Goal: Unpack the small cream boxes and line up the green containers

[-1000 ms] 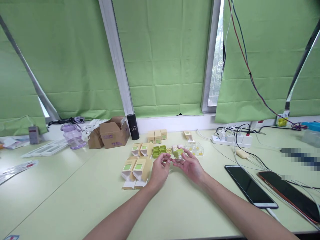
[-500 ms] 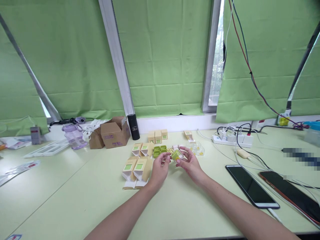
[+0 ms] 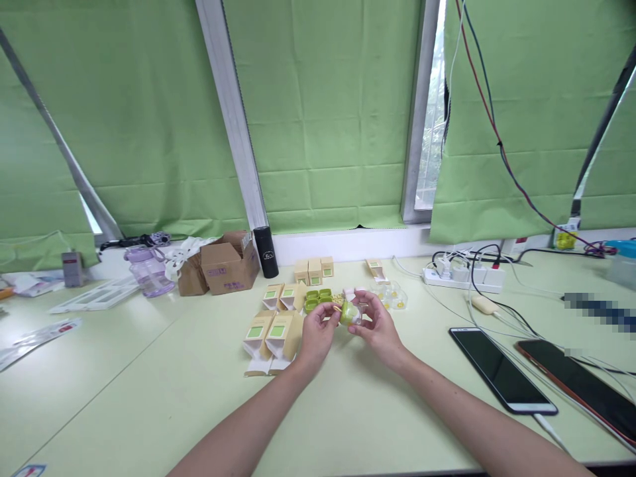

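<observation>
My left hand (image 3: pixel 315 336) and my right hand (image 3: pixel 378 326) meet above the middle of the pale green table (image 3: pixel 149 397). Between their fingertips they pinch a small green piece in clear wrap (image 3: pixel 349 313). Just behind it lie green square trays (image 3: pixel 317 299) and clear blister shells with yellow dots (image 3: pixel 390 296). To the left of my left hand are opened tan cartons with green labels (image 3: pixel 271 334). Three shut tan cartons (image 3: pixel 313 270) stand in a row further back.
A black cylinder (image 3: pixel 265 252), a brown cardboard box (image 3: pixel 223 267) and a purple bottle (image 3: pixel 147 270) stand at the back left. A white power strip (image 3: pixel 460 276) with cables and two phones (image 3: pixel 501 377) lie on the right. Green blinds cover the window behind.
Both hands have closed in on the small green piece. It has turned and dropped slightly between the fingertips. Everything else on the table has stayed put.
</observation>
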`<state>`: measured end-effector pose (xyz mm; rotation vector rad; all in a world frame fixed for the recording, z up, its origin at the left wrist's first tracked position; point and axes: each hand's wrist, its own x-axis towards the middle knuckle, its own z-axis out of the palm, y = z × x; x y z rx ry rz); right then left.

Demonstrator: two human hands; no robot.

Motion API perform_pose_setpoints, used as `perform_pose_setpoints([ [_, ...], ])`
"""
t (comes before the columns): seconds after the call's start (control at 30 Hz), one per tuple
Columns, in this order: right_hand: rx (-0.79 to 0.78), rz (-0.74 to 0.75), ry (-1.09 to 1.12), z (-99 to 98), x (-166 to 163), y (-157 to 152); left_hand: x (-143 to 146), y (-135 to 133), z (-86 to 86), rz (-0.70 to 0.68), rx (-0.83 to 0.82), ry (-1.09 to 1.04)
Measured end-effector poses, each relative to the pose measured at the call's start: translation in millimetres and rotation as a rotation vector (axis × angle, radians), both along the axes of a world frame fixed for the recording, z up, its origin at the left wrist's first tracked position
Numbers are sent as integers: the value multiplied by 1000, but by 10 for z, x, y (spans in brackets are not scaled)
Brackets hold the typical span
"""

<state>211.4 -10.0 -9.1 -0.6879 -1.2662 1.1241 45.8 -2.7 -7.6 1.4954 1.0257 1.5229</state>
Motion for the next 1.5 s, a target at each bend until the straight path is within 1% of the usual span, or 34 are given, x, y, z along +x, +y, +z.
perform_pose_setpoints([
  [0.1, 27, -12, -47, 9, 7, -26, 6, -14, 7, -7, 0, 0],
  [0.23, 42, -2, -85, 7, 13, -35, 7, -57, 40, 34, 8, 42],
  [0.47, 88, 4, -166, -42, -5, -42, 10, -176, 134, 109, 130, 134],
  [0.53, 125, -21, -218, -48, -6, -45, 5, -190, 126, 120, 155, 172],
  [0.7, 251, -153, -413, -40, 7, -44, -24, -186, 71, 155, 172, 291],
  [0.83, 248, -182, -473, -50, 13, -29, -46, -174, 71, 175, 201, 370],
  [0.97, 243, -186, -476, -68, 10, -19, -57, -180, 91, 203, 224, 446],
  [1.07, 245, -177, -477, -64, 4, -26, -52, -197, 92, 228, 226, 460],
  [1.2, 257, -161, -474, -46, 8, -37, -34, -233, 93, 250, 280, 421],
  [1.3, 261, -153, -458, -40, 30, -28, -21, -247, 110, 248, 289, 323],
  [1.4, 255, -158, -455, -30, 65, -7, -16, -216, 135, 253, 221, 154],
  [1.5, 254, -205, -482, 3, 114, 18, -25, -137, 150, 255, 116, -65],
])
